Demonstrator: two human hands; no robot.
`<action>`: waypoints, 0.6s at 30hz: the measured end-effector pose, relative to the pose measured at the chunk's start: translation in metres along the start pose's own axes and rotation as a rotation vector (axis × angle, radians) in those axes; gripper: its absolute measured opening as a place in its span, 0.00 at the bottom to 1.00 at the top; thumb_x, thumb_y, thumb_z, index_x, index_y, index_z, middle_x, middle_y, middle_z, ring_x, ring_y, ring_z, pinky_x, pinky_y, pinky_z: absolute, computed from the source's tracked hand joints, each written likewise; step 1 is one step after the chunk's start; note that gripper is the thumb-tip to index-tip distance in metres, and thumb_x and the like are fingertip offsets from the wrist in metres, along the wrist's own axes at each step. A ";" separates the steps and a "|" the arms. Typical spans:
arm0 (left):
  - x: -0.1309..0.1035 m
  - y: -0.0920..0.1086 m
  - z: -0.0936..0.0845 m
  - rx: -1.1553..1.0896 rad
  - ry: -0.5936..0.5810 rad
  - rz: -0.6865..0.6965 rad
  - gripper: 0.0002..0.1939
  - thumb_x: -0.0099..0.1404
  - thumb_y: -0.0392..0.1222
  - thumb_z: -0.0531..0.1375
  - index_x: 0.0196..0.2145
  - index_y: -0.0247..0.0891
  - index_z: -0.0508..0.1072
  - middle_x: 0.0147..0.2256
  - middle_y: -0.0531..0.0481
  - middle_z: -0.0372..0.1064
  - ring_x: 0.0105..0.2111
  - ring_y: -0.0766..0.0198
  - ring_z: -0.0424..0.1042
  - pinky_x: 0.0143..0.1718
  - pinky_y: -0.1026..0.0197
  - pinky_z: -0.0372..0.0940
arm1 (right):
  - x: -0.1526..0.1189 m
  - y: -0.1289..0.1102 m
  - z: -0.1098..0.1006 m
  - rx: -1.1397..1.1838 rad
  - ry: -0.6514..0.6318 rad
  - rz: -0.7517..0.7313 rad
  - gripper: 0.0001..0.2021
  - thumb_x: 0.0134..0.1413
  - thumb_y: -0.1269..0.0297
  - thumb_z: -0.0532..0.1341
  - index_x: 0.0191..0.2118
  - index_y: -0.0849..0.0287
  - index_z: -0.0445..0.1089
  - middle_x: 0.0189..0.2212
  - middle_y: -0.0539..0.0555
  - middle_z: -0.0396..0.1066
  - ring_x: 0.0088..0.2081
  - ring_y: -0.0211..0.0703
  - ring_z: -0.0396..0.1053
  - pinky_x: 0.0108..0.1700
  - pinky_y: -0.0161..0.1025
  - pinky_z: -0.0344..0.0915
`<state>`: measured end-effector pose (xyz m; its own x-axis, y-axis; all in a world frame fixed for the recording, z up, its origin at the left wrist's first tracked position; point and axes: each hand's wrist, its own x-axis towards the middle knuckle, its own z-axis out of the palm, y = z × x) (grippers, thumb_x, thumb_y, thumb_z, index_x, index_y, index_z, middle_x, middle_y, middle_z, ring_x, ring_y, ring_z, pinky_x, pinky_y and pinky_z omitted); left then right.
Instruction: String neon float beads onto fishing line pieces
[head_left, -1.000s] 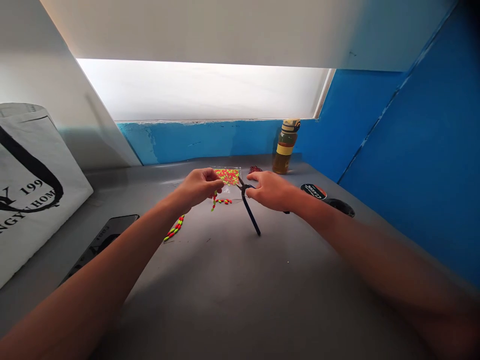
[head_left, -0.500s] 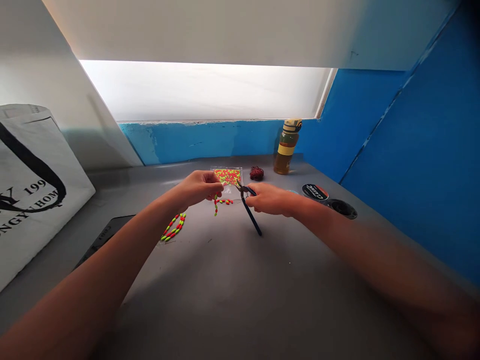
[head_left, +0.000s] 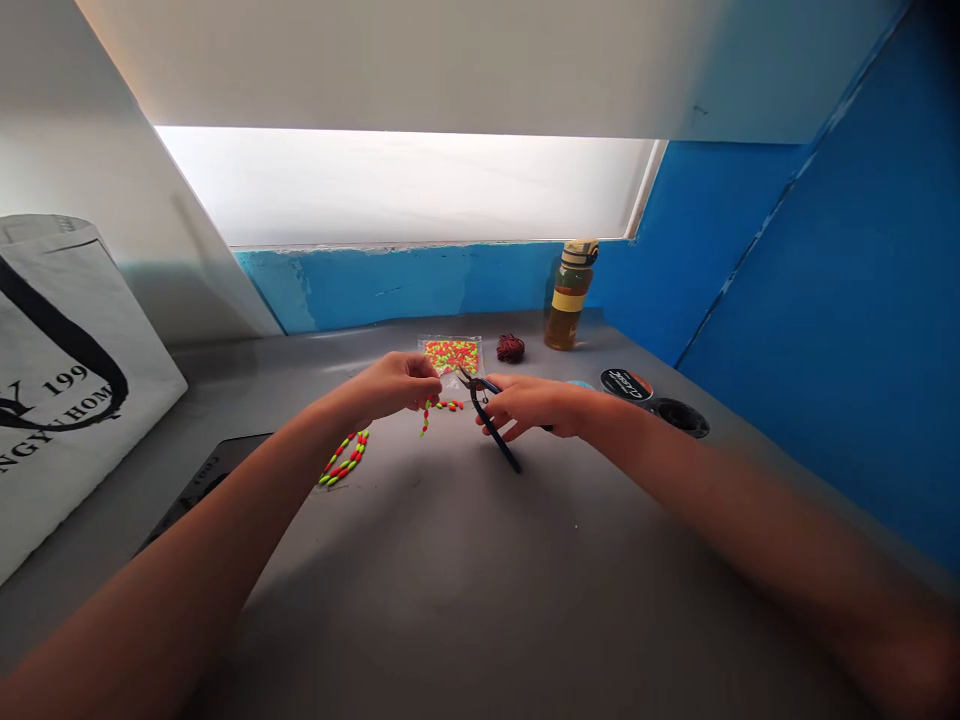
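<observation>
My left hand (head_left: 405, 382) is closed in a pinch on a short strand of red and yellow-green beads (head_left: 425, 418) that hangs below the fingertips. Dark-handled pliers (head_left: 495, 440) are held in my right hand (head_left: 525, 402), their jaws pointing up and left near my left fingertips. A few more beads (head_left: 450, 406) show between the two hands. Behind them lies a clear bag of red and yellow-green beads (head_left: 454, 356). A longer bead strand (head_left: 349, 462) rests on the table beside my left forearm, which partly covers it.
A dark red cord bundle (head_left: 511, 348) and a bottle with amber liquid (head_left: 568, 300) stand at the back of the grey table (head_left: 480, 580). A round black label (head_left: 626, 384) and dark ring (head_left: 680, 417) lie right. At left are a dark flat case (head_left: 187, 485) and white bag (head_left: 67, 330).
The pliers' jaws have moved left, closer to my left hand, and their handles are spread wider. My right fingers have loosened and extended. My left hand has lowered slightly with the strand.
</observation>
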<state>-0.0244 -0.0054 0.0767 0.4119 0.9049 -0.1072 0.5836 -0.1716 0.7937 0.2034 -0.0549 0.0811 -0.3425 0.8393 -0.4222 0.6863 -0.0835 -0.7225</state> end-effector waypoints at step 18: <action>0.003 -0.002 -0.001 -0.110 0.042 0.014 0.16 0.56 0.54 0.66 0.32 0.39 0.78 0.30 0.48 0.71 0.28 0.66 0.64 0.31 0.61 0.59 | 0.018 0.014 0.017 0.489 0.179 -0.108 0.15 0.49 0.63 0.64 0.45 0.57 0.67 0.37 0.56 0.70 0.35 0.44 0.71 0.35 0.40 0.69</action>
<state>-0.0247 -0.0020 0.0752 0.3882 0.9187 -0.0723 0.4968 -0.1425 0.8561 0.1959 -0.0505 0.0538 -0.2502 0.9320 -0.2623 0.2594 -0.1965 -0.9456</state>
